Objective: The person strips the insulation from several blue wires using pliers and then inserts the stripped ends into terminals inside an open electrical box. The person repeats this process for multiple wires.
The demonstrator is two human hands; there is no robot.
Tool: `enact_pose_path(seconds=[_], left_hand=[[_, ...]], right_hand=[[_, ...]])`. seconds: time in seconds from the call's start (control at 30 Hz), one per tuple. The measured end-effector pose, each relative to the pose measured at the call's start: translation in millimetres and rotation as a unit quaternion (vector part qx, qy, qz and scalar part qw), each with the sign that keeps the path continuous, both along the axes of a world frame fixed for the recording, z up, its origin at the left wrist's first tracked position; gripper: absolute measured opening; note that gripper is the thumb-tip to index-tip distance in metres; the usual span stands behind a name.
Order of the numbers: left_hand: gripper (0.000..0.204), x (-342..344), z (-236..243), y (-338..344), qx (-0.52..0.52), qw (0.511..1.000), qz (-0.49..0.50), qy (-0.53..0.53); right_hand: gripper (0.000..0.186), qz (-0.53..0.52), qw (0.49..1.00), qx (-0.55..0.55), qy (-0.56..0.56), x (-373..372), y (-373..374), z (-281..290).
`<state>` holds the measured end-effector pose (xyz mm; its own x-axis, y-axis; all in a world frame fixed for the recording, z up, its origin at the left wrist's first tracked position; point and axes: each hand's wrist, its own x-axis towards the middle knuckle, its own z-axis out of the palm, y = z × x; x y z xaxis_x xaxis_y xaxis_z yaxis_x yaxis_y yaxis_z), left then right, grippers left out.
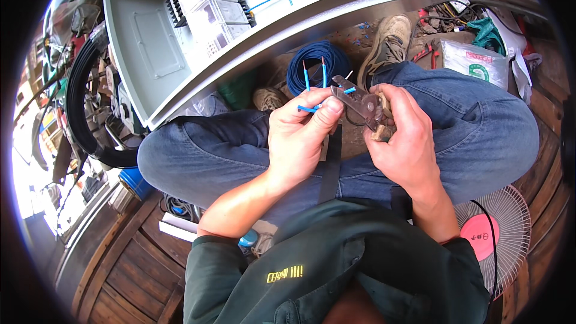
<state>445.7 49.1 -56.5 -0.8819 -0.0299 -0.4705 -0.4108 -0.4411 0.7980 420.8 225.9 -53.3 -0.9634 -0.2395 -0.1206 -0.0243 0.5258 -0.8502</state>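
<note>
My left hand (295, 143) pinches several short blue wires (324, 75) between thumb and fingers. Two of them point upward with bare copper ends. In my right hand (407, 144) are worn, dark wire strippers (363, 105), with a spring between their handles. Their jaws lie against the left thumb tip, and a blue wire end with a bare, shiny tip shows at them. Whether the jaws are closed on that wire I cannot tell. Both hands are close together above my lap.
A pale metal electrical cabinet (144, 48) with wired components lies just beyond my knees. Below its edge sits a coil of blue wire (300, 60). A black coil (75, 108) is at left, a white bag (474, 63) at right, and a fan (510, 228) near right.
</note>
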Motion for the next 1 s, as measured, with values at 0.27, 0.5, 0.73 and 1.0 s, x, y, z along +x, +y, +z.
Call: enact_pose_path(seconds=[0.27, 0.5, 0.73, 1.0], left_hand=[[0.020, -2, 1, 5, -0.023, 1.000, 0.014, 0.011], [0.020, -1, 1, 7, -0.026, 0.999, 0.027, 0.011], [0.018, -3, 7, 2, -0.021, 1.000, -0.003, 0.010], [0.016, -13, 23, -11, 0.100, 0.991, -0.036, -0.085]], right_hand=[[0.050, 0.008, 1.000, 0.009, 0.000, 0, 1, 0], [0.050, 0.010, 1.000, 0.017, -0.002, 0, 0, 1], [0.047, -0.005, 1.000, -0.006, -0.009, 1, 0, 2], [0.039, -0.002, 1.000, -0.001, -0.016, 0, -3, 3]])
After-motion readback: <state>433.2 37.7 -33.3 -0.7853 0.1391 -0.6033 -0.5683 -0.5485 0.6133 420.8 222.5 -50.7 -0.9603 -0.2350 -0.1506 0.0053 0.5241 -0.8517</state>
